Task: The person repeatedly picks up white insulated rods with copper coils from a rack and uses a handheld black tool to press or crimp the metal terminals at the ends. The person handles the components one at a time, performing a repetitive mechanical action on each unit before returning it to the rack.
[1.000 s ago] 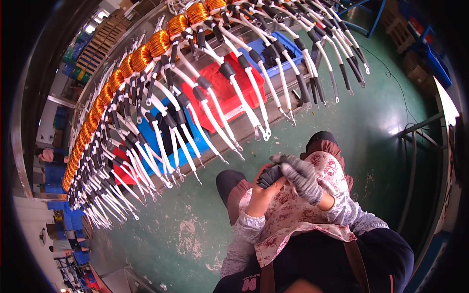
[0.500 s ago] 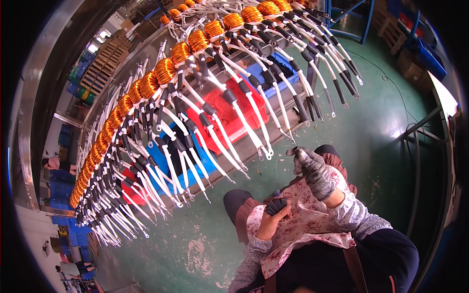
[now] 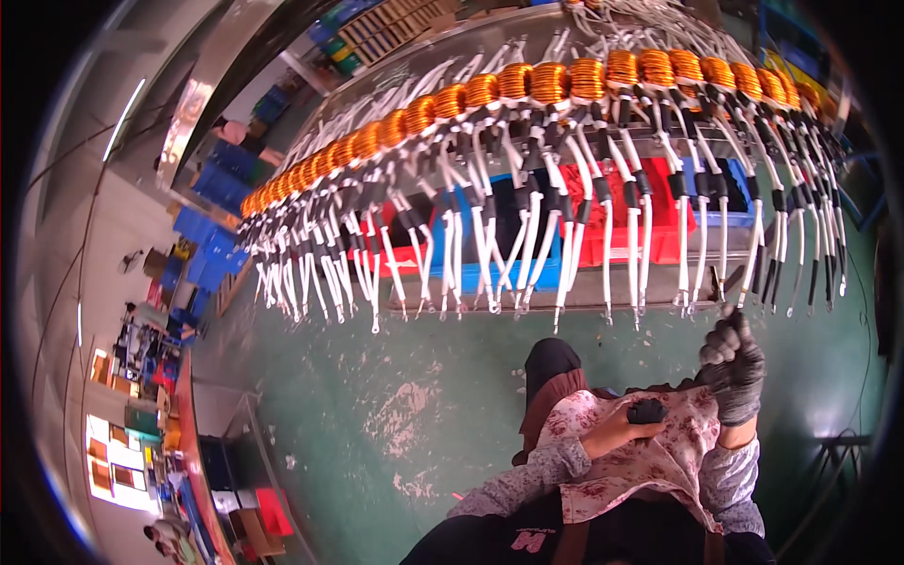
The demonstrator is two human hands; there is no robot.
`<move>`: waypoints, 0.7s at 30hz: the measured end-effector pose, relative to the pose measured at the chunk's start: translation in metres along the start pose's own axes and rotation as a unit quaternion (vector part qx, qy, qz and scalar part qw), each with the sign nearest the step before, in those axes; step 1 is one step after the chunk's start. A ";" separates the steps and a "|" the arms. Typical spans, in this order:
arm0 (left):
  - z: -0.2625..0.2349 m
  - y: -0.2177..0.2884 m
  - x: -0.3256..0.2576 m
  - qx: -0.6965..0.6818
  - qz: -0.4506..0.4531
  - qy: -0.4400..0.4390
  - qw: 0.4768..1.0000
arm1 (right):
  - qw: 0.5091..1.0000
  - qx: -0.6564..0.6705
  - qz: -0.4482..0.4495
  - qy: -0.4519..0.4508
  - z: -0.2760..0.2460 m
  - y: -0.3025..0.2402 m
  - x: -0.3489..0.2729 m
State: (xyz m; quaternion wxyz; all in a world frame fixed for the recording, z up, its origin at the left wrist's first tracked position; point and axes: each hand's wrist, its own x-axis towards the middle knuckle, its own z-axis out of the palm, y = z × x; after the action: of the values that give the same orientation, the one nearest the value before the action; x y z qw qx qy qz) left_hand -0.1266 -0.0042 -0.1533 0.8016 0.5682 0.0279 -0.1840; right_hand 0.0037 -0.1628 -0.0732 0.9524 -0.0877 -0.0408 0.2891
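Note:
A long row of copper-wound ring coils [image 3: 549, 83] carries white leads [image 3: 607, 254] with black sleeves and metal ring lugs at their hanging ends. My right hand [image 3: 734, 363], in a grey glove, reaches up at the right. Its fingertips are pinched together at the lower end of a white lead [image 3: 750, 273]; the exact contact is small and partly hidden. My left hand [image 3: 617, 428] lies over my lap, its fingers closed around a dark clump [image 3: 647, 411] whose kind I cannot make out. A floral apron [image 3: 603, 471] lies under it.
Behind the leads stand a red bin [image 3: 617, 226], a blue bin [image 3: 546, 264] and another blue bin [image 3: 734, 207] on a metal rack ledge [image 3: 621, 292]. Green floor [image 3: 377, 405] spreads below. Blue crates [image 3: 207, 245] are stacked at the far left.
My view has turned, so the coil row now runs more nearly level. My right hand has gone from in front of my lap up to a lead's end. The left still grips the dark clump.

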 end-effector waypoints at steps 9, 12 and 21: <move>-0.005 -0.012 -0.005 0.001 0.013 0.016 1.000 | 0.874 -0.425 -0.220 0.082 0.010 -0.025 0.021; -0.005 -0.014 -0.005 -0.010 -0.002 0.007 1.000 | 0.968 -0.232 -0.073 -0.054 0.018 -0.039 0.023; -0.003 -0.010 -0.009 -0.025 -0.060 0.006 0.998 | 0.773 -0.544 -0.277 0.172 0.009 -0.021 0.009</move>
State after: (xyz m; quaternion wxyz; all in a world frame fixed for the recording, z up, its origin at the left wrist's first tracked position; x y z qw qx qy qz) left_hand -0.1380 -0.0021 -0.1605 0.8028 0.5464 0.0709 -0.2278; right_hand 0.0209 -0.1735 -0.0600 0.7761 -0.6239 -0.0494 -0.0774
